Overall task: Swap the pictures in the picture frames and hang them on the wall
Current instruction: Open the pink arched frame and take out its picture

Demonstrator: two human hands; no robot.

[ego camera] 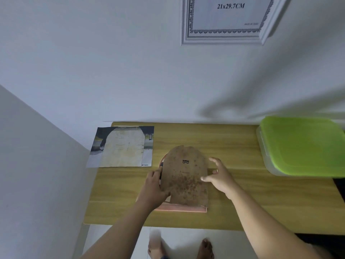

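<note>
On the wooden worktop (233,193), near its middle, lies a pink arch-topped picture frame (183,209), face down as far as I can judge, with its brown, spotted backing board (184,176) on top of it. The left hand (155,187) pinches the board's left edge, fingers curled around it, while the right hand (219,178) is spread, fingertips touching the board's right edge. A loose picture (122,146) rests at the worktop's back left corner, its left side hanging past the edge. A second, white frame (224,19) is on the wall above, showing only a size-label insert. The board looks worn and thin, so lifting or pressing it unevenly could bend or crack it, or leave it crooked in the frame; a nudge could also slide the overhanging picture off the corner. Hidden from view are the frame's front, any clips holding the board, and whether a picture sits beneath it. The white frame's top is cut off, and a green-lidded container (302,146) at the right runs out of view.
</note>
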